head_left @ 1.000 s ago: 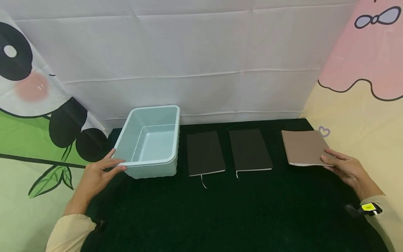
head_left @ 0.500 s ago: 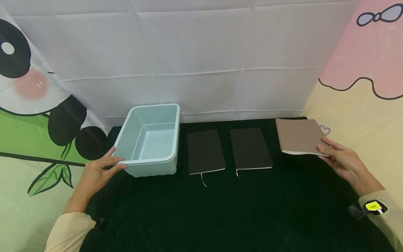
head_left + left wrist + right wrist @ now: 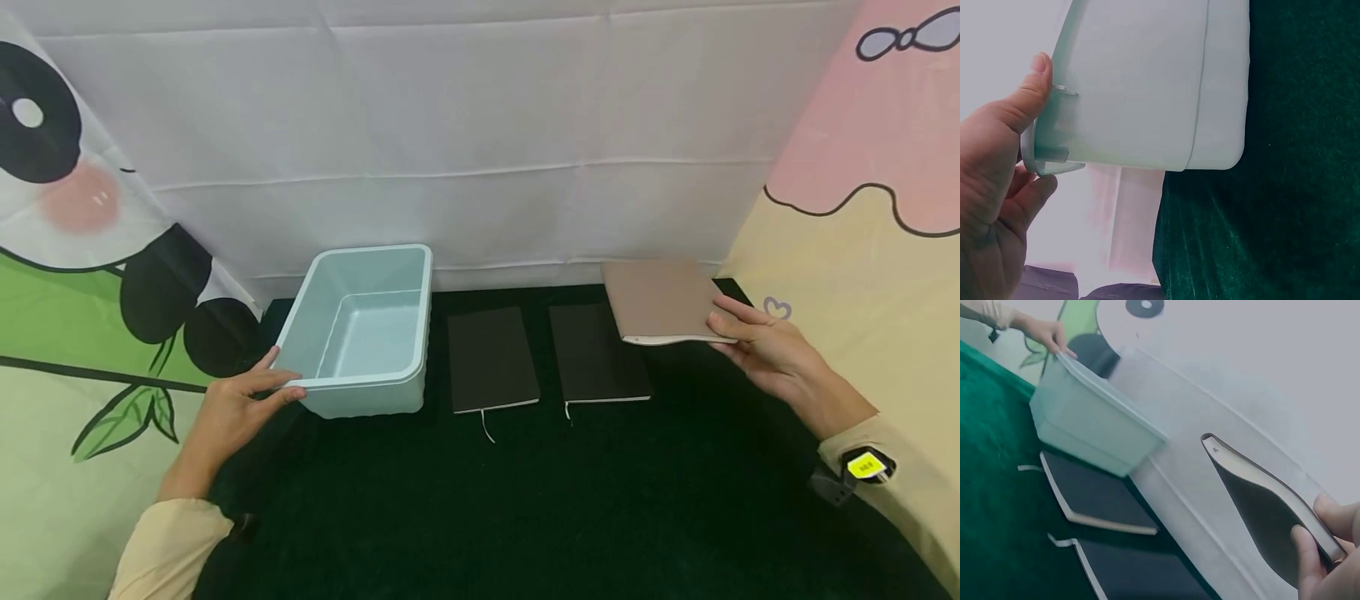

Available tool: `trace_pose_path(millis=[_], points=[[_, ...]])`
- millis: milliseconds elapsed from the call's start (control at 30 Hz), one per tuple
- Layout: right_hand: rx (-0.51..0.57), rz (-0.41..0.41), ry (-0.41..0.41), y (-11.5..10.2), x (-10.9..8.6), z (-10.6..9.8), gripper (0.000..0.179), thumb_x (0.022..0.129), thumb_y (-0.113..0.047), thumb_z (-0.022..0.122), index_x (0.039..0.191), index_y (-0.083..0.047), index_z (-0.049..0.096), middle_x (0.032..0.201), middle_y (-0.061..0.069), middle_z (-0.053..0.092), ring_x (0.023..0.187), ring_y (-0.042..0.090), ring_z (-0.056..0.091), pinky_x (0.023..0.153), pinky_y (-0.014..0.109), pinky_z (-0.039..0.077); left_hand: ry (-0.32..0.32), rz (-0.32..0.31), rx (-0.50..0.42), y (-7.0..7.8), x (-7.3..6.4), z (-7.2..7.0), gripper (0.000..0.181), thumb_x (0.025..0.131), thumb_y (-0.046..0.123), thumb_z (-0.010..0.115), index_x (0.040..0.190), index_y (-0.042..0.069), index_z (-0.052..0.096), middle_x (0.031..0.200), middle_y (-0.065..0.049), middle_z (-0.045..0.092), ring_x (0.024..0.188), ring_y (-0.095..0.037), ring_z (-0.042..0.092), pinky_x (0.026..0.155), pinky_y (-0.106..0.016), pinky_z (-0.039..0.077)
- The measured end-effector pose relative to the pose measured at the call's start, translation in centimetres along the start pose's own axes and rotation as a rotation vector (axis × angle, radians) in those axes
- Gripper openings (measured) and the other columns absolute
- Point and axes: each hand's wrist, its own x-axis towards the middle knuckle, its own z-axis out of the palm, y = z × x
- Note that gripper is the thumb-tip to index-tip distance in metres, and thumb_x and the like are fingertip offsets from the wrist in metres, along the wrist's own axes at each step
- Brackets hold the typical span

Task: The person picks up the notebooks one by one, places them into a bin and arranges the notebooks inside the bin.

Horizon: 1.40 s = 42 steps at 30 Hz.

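Note:
My right hand pinches the near right corner of a brown notebook, thumb on top and fingers beneath. The notebook is raised off the table and overlaps the far right corner of a black notebook in the head view. Its underside looks dark in the right wrist view, where its pages show along one edge. My left hand grips the near left corner of a light blue plastic bin, whose inside is bare. In the left wrist view the thumb lies against the bin's rim.
Another black notebook lies between the bin and the first black one. White ribbon markers hang from both. A dark green cloth covers the table. White fabric rises behind it, with printed cartoon hangings at both sides.
My right hand has lifted the brown notebook off the table's right side and carried it left, toward the black notebooks. The left hand and the bin have stayed in place.

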Motion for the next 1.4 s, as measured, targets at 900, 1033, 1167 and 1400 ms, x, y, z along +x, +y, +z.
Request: trace_pose_path(millis=[900, 1033, 1167, 1400], points=[[-0.132, 0.000, -0.004, 0.7, 5.2, 13.5, 0.073, 0.093, -0.003, 0.073, 0.157, -0.012, 0.040, 0.109, -0.002, 0.072, 0.096, 0.009, 0.072, 0.081, 0.023, 0.056, -0.037, -0.011, -0.006, -0.1, 0.1, -0.2, 0.025, 0.082, 0.011, 0.086, 0.106, 0.008, 0.081, 0.140, -0.025, 0.057, 0.053, -0.009, 0.059, 0.043, -0.021, 0.027], [-0.129, 0.002, -0.026, 1.0, 5.8, 14.8, 0.069, 0.095, -0.003, 0.071, 0.157, -0.012, 0.041, 0.113, -0.001, 0.070, 0.097, 0.009, 0.071, 0.082, 0.023, 0.056, -0.038, -0.013, -0.013, -0.1, 0.2, -0.2, 0.025, 0.082, 0.011, 0.086, 0.106, 0.010, 0.081, 0.140, -0.025, 0.057, 0.050, -0.005, 0.055, 0.043, -0.021, 0.027], [-0.119, -0.003, -0.037, 1.5, 6.6, 16.0, 0.065, 0.096, -0.001, 0.068, 0.155, -0.011, 0.044, 0.118, 0.001, 0.065, 0.096, 0.009, 0.070, 0.080, 0.022, 0.056, -0.044, -0.027, -0.014, 0.0, 0.1, -0.2, 0.024, 0.083, 0.012, 0.085, 0.106, 0.010, 0.081, 0.140, -0.025, 0.057, 0.054, -0.007, 0.058, 0.043, -0.021, 0.027], [-0.090, 0.004, -0.053, 2.4, 8.1, 18.3, 0.061, 0.098, 0.002, 0.064, 0.154, -0.010, 0.045, 0.122, 0.004, 0.062, 0.095, 0.011, 0.070, 0.079, 0.022, 0.056, -0.053, -0.038, -0.004, 0.2, 0.2, -0.3, 0.022, 0.084, 0.013, 0.085, 0.105, 0.011, 0.081, 0.140, -0.026, 0.057, 0.058, -0.013, 0.063, 0.043, -0.022, 0.028]])
